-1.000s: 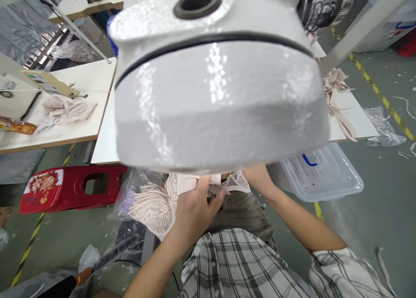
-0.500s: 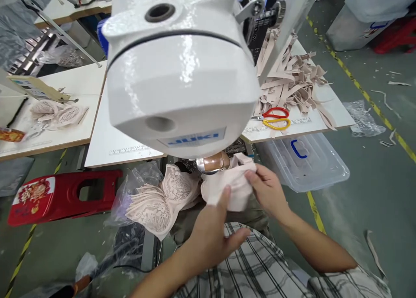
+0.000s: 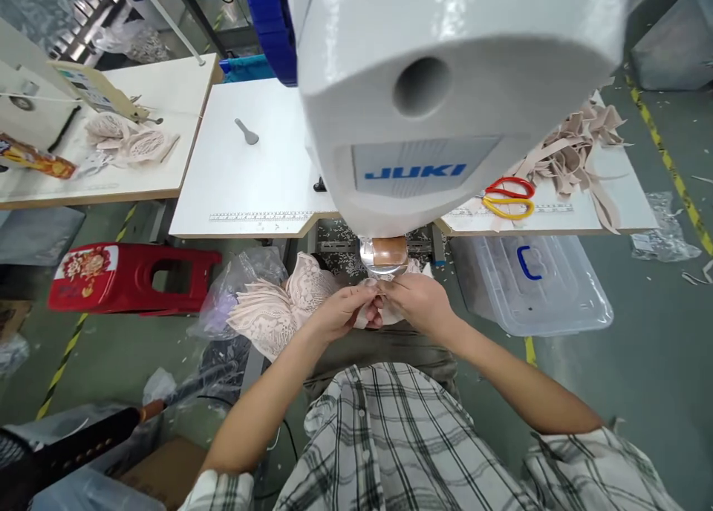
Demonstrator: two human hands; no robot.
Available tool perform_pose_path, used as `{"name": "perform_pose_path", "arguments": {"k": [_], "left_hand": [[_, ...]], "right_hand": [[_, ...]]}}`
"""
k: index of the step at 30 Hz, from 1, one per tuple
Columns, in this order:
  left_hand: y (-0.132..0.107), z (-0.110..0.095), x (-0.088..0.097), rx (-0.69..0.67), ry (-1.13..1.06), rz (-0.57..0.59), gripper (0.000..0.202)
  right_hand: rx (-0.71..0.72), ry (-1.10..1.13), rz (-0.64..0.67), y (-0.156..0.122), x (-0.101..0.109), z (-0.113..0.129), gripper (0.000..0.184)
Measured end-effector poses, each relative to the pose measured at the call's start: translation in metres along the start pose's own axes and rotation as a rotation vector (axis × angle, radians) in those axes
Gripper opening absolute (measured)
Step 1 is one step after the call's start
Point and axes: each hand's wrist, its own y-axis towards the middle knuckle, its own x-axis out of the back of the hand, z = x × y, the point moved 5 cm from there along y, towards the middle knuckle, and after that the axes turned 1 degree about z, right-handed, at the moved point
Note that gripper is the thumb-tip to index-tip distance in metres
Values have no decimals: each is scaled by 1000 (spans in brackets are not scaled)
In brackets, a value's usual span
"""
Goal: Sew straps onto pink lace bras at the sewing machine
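Note:
My left hand (image 3: 346,310) and my right hand (image 3: 423,301) meet just below the sewing machine's rounded metal and brown working end (image 3: 390,252). Both are closed, fingertips pinching a pale pink fabric piece (image 3: 392,317). Most of that fabric is hidden behind my fingers, with a little showing beyond my right hand. The white JUKI sewing machine head (image 3: 412,171) hangs over the work. Left of my hands, a stack of pale pink lace bras (image 3: 272,312) lies beside a clear plastic bag (image 3: 234,284).
Red-and-yellow-handled scissors (image 3: 509,199) and heaped fabric strips (image 3: 579,151) lie on the right tabletop. A lidded clear bin (image 3: 549,288) stands below. On the left are a red stool (image 3: 139,277) and a small grey spoon-shaped thing (image 3: 246,132).
My left hand, spread over the fabric before, has closed on its edge beside my right hand. Both hands now sit together nearer the machine's working end. The camera view has shifted.

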Motion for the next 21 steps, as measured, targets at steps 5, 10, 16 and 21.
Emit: {"name": "perform_pose_path", "arguments": {"k": [5,10,16,21], "left_hand": [[-3,4,3,-105,-124,-105,50],[-18,-10,0,-261,152,-238,41],[-16,-10,0,-235,260,-310,40],[-6,-7,6,-197,372,-345,47]], "right_hand": [[-162,167,-274,-9,10,-2,23],[-265,212,-243,-10,4,2,28],[-151,169,-327,-9,2,10,19],[-66,224,-140,-18,-11,-5,25]]}}
